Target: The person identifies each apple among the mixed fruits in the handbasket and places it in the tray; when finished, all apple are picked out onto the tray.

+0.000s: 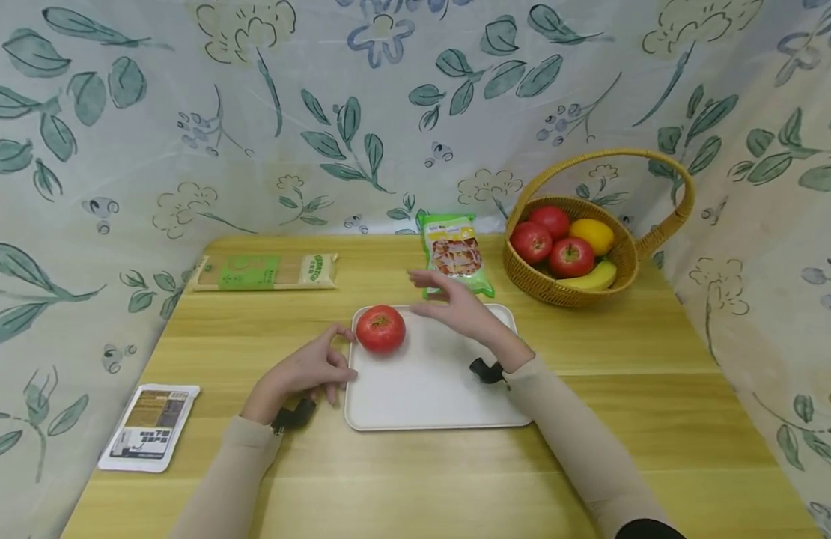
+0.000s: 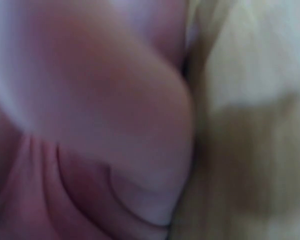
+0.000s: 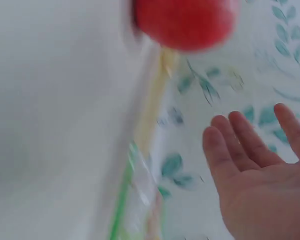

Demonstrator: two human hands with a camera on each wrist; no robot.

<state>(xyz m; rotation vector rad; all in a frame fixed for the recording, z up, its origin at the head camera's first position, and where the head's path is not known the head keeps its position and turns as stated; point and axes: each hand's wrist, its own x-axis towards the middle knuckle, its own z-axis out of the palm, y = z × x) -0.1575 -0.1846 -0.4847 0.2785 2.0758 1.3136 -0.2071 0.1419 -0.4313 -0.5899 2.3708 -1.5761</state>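
A white rectangular tray (image 1: pixel 429 389) lies on the wooden table, with a red apple (image 1: pixel 380 329) at its upper left corner. Just left of the tray, my left hand (image 1: pixel 306 369) has its fingers loosely bent, fingertips at the rim beside the apple. The left wrist view is filled by blurred bent fingers (image 2: pixel 115 115), so their contact with the rim is hidden. Over the tray's right part, my right hand (image 1: pixel 459 307) reaches across with fingers apart and nothing held. In the right wrist view, the apple (image 3: pixel 185 22) stands clear of that hand (image 3: pixel 265 190).
A wicker basket (image 1: pixel 572 297) with apples, a banana and a yellow fruit stands back right. Behind the tray lies a green-edged food packet (image 1: pixel 456 251). A long noodle-like packet (image 1: pixel 267 272) lies back left, and a white flat package (image 1: pixel 150 428) at the left edge. Patterned cloth hangs behind.
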